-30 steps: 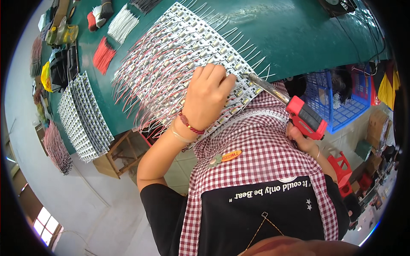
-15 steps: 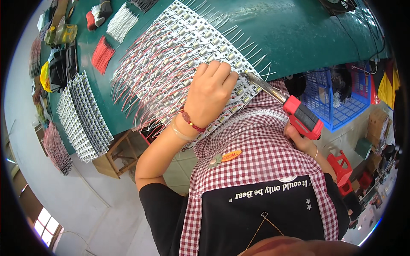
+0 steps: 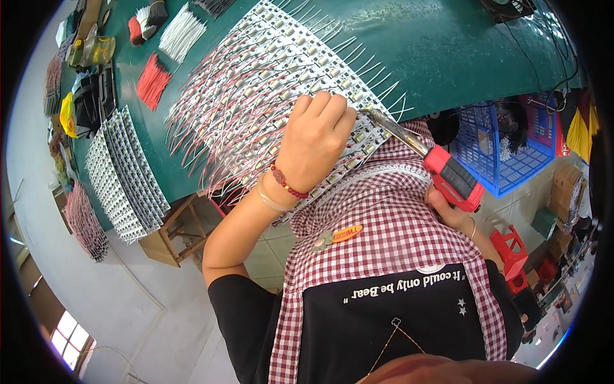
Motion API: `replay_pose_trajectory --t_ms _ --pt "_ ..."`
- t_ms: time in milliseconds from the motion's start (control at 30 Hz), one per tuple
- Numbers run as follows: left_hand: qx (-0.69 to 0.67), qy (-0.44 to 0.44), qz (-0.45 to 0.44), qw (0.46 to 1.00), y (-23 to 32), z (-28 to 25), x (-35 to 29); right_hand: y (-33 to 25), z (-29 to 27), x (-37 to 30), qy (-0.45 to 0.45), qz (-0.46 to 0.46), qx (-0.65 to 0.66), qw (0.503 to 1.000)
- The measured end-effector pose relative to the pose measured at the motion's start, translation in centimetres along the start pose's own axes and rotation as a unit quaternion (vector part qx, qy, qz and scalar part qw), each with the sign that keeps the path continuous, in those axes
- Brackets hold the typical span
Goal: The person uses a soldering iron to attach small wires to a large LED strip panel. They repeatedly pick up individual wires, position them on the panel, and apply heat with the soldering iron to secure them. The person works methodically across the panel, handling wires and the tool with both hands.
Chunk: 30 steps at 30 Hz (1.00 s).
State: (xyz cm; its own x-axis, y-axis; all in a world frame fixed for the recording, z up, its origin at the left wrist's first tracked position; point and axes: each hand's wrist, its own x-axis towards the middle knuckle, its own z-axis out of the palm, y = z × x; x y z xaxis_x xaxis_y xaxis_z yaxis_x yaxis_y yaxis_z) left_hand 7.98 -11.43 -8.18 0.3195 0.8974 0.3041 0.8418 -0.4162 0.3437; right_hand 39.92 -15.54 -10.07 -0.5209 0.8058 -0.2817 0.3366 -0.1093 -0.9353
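A large sheet of white circuit boards (image 3: 300, 41) lies on the green table, with rows of small components and many red and white wires hanging off its left side. Over its near right part my left hand (image 3: 316, 134) is closed in a pinch; whatever its fingertips hold is hidden beneath them. My right hand (image 3: 448, 208), partly covered, grips a red and black soldering gun (image 3: 453, 178). Its metal barrel points up and left, and the tip sits at the boards just beside my left fingers.
Bundles of red wires (image 3: 153, 82) and white wires (image 3: 183, 33) lie on the table (image 3: 441, 51) at the left. Further left rest stacked board panels (image 3: 125, 176). A blue plastic crate (image 3: 505, 150) stands at the right, with a red stool (image 3: 510, 253) below it.
Almost nothing differs. The soldering gun and both hands keep nearly the same place, with only a very slight shift.
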Motion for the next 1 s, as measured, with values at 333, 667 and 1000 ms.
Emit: replay_pose_trajectory --t_ms 333,667,1000 --pt "0.018 -0.018 -0.009 1.000 0.0 -0.2 -0.3 -0.1 -0.2 -0.5 -0.024 0.067 0.103 0.992" --pt "0.063 0.020 0.034 0.997 -0.4 0.7 -1.1 0.7 -0.3 -0.6 -0.037 0.086 0.091 0.991" --pt "-0.040 -0.010 0.000 0.999 1.1 1.5 -1.5 2.4 -1.5 -1.8 -0.022 0.068 0.062 0.996"
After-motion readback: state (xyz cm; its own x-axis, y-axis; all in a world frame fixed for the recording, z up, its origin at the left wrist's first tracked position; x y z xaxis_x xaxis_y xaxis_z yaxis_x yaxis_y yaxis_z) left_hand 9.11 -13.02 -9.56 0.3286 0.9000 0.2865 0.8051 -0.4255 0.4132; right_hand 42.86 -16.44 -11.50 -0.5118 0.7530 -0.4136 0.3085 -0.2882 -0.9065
